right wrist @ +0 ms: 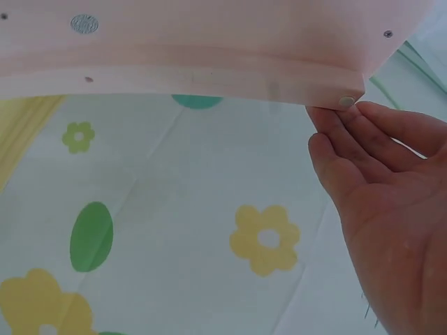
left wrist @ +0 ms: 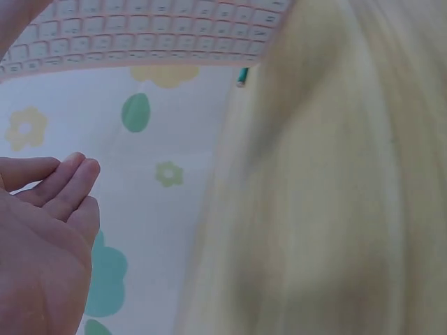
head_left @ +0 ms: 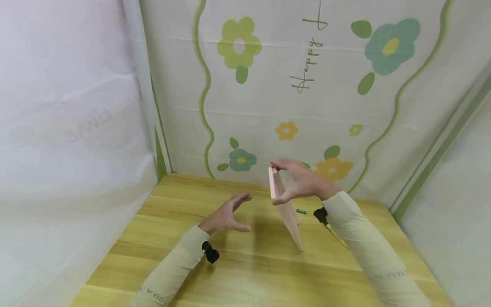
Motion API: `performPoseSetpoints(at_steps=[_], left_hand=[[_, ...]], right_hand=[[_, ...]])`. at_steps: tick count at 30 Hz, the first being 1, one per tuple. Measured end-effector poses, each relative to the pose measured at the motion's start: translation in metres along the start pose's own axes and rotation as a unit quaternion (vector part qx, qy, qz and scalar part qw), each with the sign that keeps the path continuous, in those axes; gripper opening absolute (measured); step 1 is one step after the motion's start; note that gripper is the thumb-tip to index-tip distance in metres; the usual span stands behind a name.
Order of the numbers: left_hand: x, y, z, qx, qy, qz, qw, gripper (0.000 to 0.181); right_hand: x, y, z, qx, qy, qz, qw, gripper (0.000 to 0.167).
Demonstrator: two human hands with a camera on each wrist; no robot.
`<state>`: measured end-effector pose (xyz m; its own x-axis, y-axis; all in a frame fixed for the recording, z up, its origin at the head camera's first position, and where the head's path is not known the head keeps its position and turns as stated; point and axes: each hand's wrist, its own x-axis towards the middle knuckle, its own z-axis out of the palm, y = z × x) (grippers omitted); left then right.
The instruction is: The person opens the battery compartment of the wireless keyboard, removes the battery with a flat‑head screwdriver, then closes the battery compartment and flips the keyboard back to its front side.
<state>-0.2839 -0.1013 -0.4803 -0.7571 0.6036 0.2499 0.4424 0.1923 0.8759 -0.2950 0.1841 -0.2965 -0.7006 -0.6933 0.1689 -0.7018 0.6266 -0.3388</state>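
Note:
A pale pink keyboard (head_left: pixel 289 221) is held up on its edge above the wooden table, tilted steeply. My right hand (head_left: pixel 303 181) grips its upper end, with fingers at one corner and the thumb at the other. In the left wrist view the rows of white keys (left wrist: pixel 154 31) face the left side. The right wrist view shows the underside (right wrist: pixel 174 52) with small screws and a round foot. To the left, apart from the keyboard, my left hand (head_left: pixel 226 215) holds nothing, its fingers and thumb spread. A small green battery (head_left: pixel 301 211) lies behind the keyboard.
The wooden table (head_left: pixel 184 204) meets a white flowered cloth (head_left: pixel 261 98) at the back. More white cloth hangs at both sides. A thin yellow cord-like thing (head_left: pixel 336 237) shows beside the right sleeve, partly hidden. Black wrist cameras (head_left: pixel 210 252) sit on both sleeves.

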Motion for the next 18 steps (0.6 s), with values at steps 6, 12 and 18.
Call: performPoseSetpoints(at_steps=[6,12,18], left_hand=[[-0.004,-0.008,0.014,-0.001,-0.019,-0.017,0.9997,0.117],[-0.008,-0.013,0.030,0.000,-0.035,-0.044,0.9984,0.116],[-0.007,-0.019,0.049,0.015,-0.040,-0.066,0.9969,0.119]], right_hand=[[-0.022,0.017,-0.012,0.052,0.024,0.006,0.9983,0.119],[-0.042,0.035,-0.016,0.118,0.066,0.022,0.9906,0.114],[-0.045,0.041,-0.014,0.171,0.097,0.028,0.9802,0.110]])
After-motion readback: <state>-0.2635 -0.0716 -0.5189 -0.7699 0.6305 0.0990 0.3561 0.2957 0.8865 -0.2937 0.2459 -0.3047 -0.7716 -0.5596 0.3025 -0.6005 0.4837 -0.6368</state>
